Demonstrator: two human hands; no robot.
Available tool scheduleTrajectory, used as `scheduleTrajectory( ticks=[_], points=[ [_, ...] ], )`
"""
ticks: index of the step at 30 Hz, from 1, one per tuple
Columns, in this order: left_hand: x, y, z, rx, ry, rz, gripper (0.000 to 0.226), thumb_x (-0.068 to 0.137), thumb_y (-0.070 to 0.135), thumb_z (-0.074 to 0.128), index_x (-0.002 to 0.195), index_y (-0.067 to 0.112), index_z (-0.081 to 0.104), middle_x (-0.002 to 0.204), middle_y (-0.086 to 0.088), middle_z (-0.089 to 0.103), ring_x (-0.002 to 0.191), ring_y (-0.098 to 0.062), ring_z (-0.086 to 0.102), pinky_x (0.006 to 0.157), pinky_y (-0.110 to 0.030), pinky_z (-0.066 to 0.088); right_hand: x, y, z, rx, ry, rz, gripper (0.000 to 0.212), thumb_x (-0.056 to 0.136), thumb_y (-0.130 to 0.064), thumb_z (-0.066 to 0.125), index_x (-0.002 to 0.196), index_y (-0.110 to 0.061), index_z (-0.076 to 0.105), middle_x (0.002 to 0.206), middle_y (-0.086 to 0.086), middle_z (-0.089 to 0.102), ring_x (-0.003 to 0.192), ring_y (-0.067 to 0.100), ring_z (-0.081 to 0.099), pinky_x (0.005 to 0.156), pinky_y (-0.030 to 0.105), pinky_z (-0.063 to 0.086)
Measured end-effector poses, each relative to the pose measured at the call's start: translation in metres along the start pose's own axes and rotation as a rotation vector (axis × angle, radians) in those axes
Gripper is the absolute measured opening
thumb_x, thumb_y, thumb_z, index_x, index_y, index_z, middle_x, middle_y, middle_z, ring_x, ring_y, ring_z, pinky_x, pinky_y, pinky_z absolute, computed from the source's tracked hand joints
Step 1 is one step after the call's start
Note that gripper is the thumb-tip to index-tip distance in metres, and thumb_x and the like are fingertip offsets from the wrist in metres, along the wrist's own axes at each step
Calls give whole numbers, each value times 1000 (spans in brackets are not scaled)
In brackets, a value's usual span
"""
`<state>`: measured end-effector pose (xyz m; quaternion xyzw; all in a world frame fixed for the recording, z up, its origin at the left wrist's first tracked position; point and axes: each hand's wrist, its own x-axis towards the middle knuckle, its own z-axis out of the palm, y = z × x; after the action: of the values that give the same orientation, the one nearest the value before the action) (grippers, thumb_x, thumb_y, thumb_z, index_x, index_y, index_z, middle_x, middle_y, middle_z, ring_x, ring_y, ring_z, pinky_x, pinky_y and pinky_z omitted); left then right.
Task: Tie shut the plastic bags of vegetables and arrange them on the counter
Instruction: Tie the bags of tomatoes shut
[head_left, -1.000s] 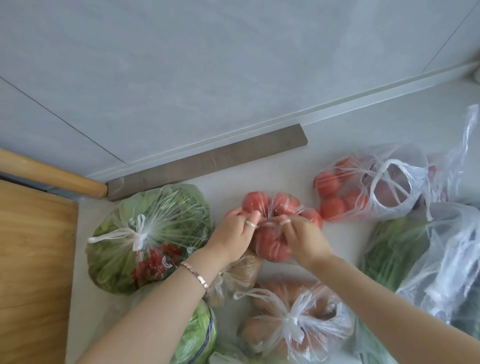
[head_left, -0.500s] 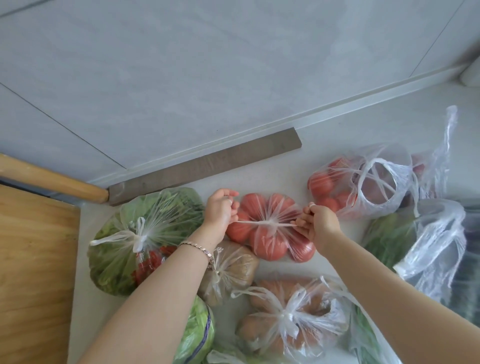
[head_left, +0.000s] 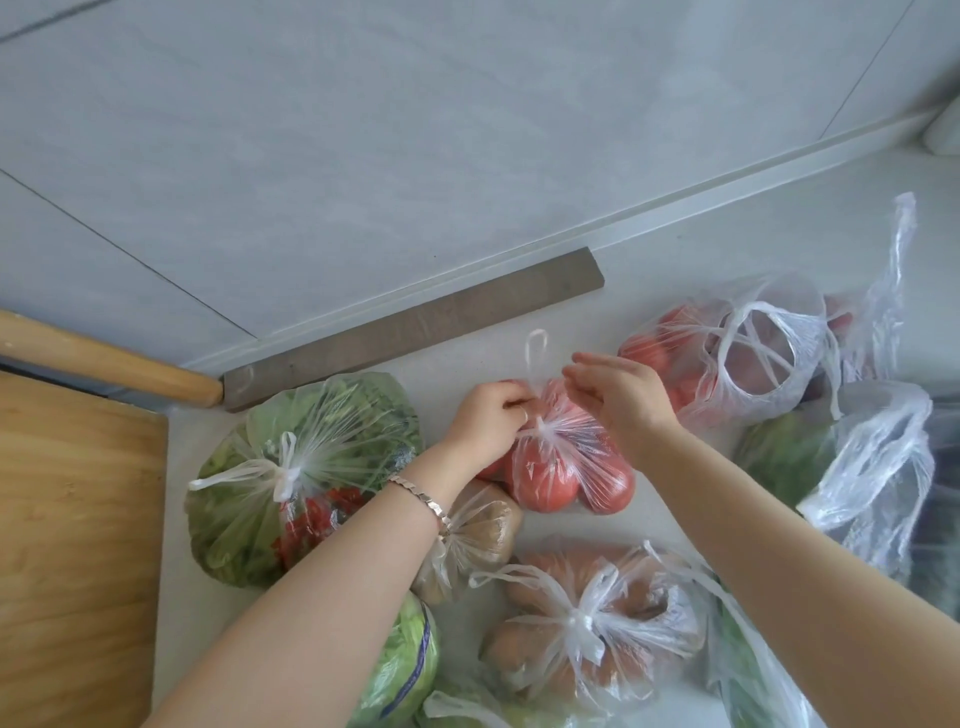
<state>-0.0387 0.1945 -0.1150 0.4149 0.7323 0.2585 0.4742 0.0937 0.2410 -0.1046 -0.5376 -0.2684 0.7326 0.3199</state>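
centrally, left hand tight on neck of tomato bag (loop upright), right hand slack and empty beside it

- On my feed, a pale grey tiled wall fills the upper half, crossed by thin dark grout lines.
- A pale raised trim strip runs along its foot, where it meets the smooth white counter.
- A flat dark grey bar lies against that trim.
- At left I see a light wooden board, with a round wooden rod beyond it.
- The light is soft and even across wall and counter.
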Motion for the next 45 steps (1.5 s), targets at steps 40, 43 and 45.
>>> scheduleTrajectory(
  ticks=[40,43,45],
  points=[
    [-13,-3,-16,372,46,153,14,80,19,69,87,7,74,80,-9,72,67,-13,59,71,-28,49,7,52,4,-351,-32,-101,29,87,-14,60,59,-11,66,48,3,59,36,9,49,45,25,42],
    [-11,-10,-15,313,37,109,13,80,18,70,87,8,73,70,-5,68,57,-9,56,67,-25,50,5,55,9,-426,40,-170,31,89,-13,58,58,-13,64,36,-9,54,33,1,44,39,15,37],
    [-10,-10,-12,298,-3,118,18,83,17,66,97,7,71,69,-2,65,54,-3,54,63,-18,46,4,55,10,-463,64,-206,27,89,-14,56,63,-12,63,33,-13,50,30,-1,41,34,10,31]
  ],
)
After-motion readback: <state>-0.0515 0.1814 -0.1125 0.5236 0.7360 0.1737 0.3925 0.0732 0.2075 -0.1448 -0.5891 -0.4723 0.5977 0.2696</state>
